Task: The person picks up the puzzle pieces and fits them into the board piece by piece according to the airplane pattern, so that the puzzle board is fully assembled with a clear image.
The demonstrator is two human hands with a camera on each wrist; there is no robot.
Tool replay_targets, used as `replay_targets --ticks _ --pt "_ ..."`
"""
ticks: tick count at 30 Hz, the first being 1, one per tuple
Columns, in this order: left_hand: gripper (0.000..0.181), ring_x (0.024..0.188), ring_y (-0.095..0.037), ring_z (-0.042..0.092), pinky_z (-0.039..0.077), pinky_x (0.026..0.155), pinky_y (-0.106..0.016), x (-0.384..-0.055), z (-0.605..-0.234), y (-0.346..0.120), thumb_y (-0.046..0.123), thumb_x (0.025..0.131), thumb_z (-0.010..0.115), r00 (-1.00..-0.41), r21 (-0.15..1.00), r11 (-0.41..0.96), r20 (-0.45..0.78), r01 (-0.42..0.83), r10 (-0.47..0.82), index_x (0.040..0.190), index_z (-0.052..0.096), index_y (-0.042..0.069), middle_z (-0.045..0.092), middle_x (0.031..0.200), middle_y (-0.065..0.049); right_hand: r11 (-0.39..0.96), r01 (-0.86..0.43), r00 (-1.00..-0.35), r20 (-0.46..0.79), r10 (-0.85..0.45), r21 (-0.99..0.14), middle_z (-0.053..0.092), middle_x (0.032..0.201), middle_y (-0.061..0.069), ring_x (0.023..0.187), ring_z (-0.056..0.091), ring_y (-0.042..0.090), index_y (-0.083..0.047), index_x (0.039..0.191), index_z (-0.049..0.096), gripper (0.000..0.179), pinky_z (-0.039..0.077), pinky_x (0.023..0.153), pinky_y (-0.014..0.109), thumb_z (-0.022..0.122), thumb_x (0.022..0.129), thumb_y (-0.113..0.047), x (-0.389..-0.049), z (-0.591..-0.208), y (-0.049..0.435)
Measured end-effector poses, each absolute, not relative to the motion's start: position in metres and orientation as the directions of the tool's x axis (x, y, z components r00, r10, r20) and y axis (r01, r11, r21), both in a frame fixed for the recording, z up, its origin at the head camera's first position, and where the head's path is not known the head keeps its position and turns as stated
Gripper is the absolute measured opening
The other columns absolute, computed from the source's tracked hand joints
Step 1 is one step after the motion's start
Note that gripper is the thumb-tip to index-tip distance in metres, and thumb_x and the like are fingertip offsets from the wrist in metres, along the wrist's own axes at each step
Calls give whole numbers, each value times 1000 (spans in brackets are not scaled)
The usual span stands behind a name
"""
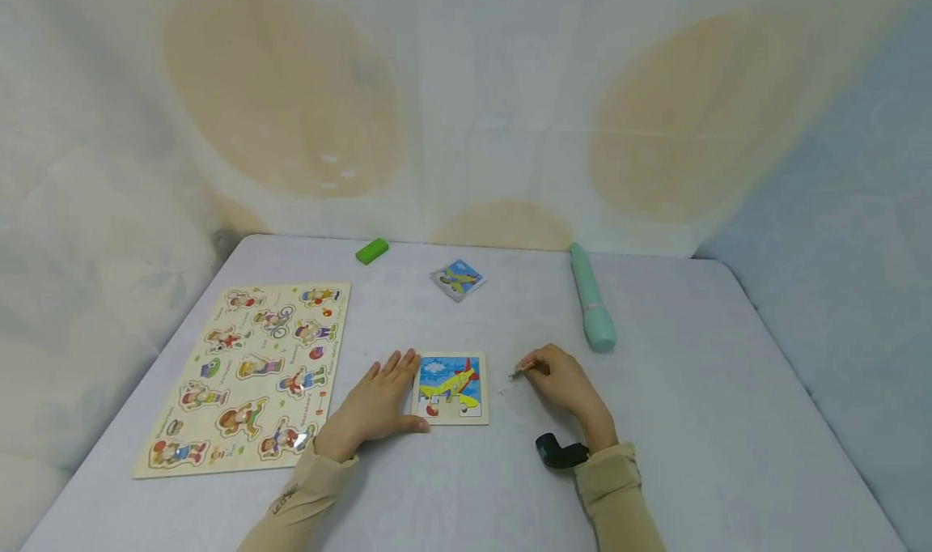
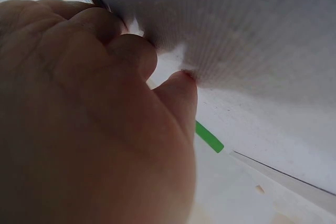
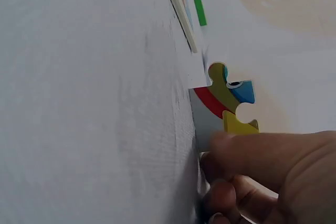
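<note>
My left hand (image 1: 374, 406) lies on the white table, fingers extended, with fingertips and thumb at the left side of a small framed jigsaw puzzle (image 1: 485, 390). The puzzle shows a yellow and red airplane on blue, with pale bare patches along its lower row. To the right of the frame, my right hand (image 1: 564, 382) pinches a jigsaw piece (image 3: 223, 98) between thumb and fingers. In the right wrist view the piece stands tilted up close to the tabletop, coloured red, olive, blue, yellow and grey. The left wrist view shows mostly the back of the hand.
A large wooden board with cartoon figures (image 1: 247, 366) lies at the left. Toward the back are a green block (image 1: 372, 251) and a small airplane picture (image 1: 459, 279). A mint-green tapered stick (image 1: 593, 301) lies back right. A black device (image 1: 561, 452) sits at my right wrist.
</note>
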State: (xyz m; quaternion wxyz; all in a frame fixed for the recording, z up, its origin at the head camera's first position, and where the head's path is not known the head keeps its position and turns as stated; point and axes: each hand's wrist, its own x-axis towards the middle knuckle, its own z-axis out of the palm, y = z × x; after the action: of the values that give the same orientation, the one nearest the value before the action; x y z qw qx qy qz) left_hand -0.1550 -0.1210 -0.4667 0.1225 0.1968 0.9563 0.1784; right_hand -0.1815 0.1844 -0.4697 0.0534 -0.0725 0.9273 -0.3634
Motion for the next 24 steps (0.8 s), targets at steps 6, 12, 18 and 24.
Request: replay_targets --ticks 6,12,18,24 --pt "105 150 -35 18 17 120 -56 -155 -467 -121 50 74 79 -892 389 860 -169 331 419 152 28 2 25 160 -14 683 -20 -987 -96 -131 -730 67 100 12 86 58 21 -2 113 67 22 51 74 35 59 93 -8 -179 -466 175" --pt "105 150 -34 18 17 121 -55 -155 -467 -121 49 74 78 -893 389 861 -170 328 417 152 27 3 24 161 -14 597 -11 -981 -107 -162 -802 63 83 4 70 52 13 -12 108 69 20 44 61 22 66 88 -8 -180 -464 158" --pt "105 150 -34 18 17 121 -55 -155 -466 -121 49 74 78 -894 386 863 -171 326 414 152 26 2 24 161 -14 567 -28 -971 -112 -211 -823 65 80 0 69 53 12 -12 100 71 14 45 63 22 70 86 -11 -176 -462 139" --pt "105 150 -35 18 18 120 -56 -156 -466 -122 51 74 78 -890 382 861 -168 337 423 152 27 2 24 160 -14 563 -55 -960 -110 -256 -825 65 80 -2 70 53 12 -13 95 72 8 44 62 20 70 87 -13 -168 -461 123"
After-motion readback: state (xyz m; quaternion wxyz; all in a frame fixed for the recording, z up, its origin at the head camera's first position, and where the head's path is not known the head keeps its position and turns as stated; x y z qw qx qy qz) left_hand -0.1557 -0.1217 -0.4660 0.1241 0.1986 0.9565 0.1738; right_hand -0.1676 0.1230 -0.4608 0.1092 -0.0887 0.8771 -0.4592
